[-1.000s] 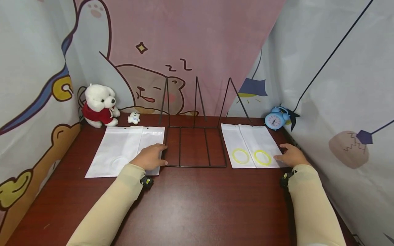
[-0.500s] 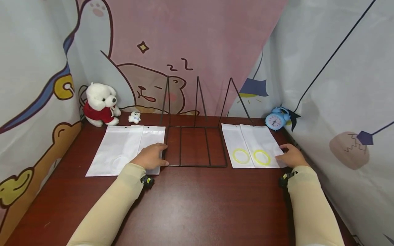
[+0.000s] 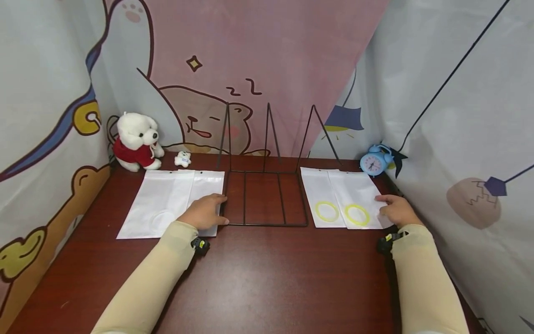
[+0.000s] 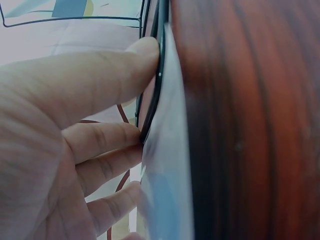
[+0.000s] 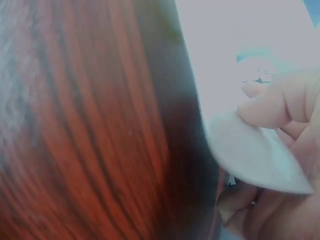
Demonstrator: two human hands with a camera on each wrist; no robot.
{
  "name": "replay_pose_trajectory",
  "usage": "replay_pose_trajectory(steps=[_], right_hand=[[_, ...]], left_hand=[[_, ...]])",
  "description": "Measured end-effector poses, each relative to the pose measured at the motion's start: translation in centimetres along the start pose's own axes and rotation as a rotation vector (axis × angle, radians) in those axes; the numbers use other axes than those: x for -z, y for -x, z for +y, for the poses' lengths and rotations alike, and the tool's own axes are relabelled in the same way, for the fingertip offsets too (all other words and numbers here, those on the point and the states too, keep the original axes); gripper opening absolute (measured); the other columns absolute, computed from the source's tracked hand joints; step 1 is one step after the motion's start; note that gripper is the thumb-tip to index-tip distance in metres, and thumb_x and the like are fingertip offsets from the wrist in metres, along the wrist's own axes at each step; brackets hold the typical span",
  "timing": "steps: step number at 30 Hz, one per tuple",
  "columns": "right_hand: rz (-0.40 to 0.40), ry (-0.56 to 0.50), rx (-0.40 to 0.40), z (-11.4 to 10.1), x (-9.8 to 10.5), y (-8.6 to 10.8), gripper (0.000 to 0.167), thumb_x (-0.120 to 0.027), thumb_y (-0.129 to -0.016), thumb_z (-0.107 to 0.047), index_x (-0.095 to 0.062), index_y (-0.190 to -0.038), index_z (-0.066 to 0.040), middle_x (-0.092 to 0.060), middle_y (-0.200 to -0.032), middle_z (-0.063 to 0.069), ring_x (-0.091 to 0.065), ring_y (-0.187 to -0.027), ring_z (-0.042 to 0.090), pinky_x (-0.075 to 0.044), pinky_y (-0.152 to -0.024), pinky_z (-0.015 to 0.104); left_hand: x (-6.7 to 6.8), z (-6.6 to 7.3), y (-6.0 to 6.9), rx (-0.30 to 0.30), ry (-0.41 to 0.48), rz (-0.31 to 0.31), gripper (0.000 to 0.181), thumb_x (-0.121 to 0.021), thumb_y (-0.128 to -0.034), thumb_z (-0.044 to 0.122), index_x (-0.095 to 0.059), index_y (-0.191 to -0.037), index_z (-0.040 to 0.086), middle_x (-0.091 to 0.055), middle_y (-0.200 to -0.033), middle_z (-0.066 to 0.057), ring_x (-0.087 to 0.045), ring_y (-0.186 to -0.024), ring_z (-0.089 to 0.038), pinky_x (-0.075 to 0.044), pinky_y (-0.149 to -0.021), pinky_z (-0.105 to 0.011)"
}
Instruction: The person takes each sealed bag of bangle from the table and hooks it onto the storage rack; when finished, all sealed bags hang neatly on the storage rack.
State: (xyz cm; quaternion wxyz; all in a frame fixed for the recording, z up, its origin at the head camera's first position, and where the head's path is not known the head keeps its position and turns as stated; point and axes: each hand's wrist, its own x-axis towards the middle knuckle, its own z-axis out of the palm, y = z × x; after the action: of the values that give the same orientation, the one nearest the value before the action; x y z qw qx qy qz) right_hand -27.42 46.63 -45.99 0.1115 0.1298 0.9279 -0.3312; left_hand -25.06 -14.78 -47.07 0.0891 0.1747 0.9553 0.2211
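Observation:
A black wire rack with upright triangular dividers stands mid-table. My left hand touches its left side, thumb and fingertips spread along the thin wire. Under that hand lie two overlapping white flat bags, one with a faint pale ring. To the rack's right are two more white flat bags, each with a yellow ring. My right hand pinches the right edge of the outer white flat bag; in the right wrist view the thumb presses on its bent-up corner.
At the back left sit a white plush dog in a red top and a tiny white figurine. A blue alarm clock stands at the back right. Printed curtains surround the dark wooden table.
My right hand has moved slightly right, drawing the outer ringed bag with it, so the two right-hand bags overlap less. My left hand stays on the rack.

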Motion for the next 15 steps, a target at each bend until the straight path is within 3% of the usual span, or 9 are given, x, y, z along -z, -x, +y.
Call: replay_pose_trajectory(steps=[6,10,15], right_hand=[[0.046,-0.038,-0.036,-0.5,-0.31,0.41,0.055,-0.059,-0.099,-0.016,-0.052,-0.152,-0.003,-0.033,-0.161,0.035,-0.039,-0.133,0.051,-0.037,-0.112,0.072],[0.103,-0.108,-0.009,-0.63,-0.67,0.63,0.05,-0.061,-0.1,-0.015,-0.055,-0.148,-0.002,-0.038,-0.159,0.033,-0.041,-0.132,0.049,-0.039,-0.11,0.067],[0.124,-0.176,0.039,-0.91,-0.98,0.86,0.052,-0.061,-0.1,-0.009,-0.053,-0.151,-0.002,-0.033,-0.166,0.03,-0.032,-0.147,0.052,-0.031,-0.118,0.071]], left_hand=[[-0.05,-0.01,-0.03,-0.004,-0.002,0.005,0.078,-0.084,-0.089,0.032,-0.052,-0.153,-0.001,-0.05,-0.159,-0.02,-0.046,-0.148,-0.041,-0.039,-0.119,-0.059],[0.0,0.05,0.04,-0.005,0.0,0.003,0.078,-0.083,-0.0895,0.032,-0.052,-0.153,-0.001,-0.05,-0.159,-0.02,-0.046,-0.148,-0.041,-0.039,-0.12,-0.058],[0.07,0.12,0.09,0.001,-0.008,0.002,0.078,-0.083,-0.0899,0.032,-0.051,-0.154,-0.001,-0.05,-0.159,-0.02,-0.045,-0.148,-0.041,-0.039,-0.12,-0.058]])
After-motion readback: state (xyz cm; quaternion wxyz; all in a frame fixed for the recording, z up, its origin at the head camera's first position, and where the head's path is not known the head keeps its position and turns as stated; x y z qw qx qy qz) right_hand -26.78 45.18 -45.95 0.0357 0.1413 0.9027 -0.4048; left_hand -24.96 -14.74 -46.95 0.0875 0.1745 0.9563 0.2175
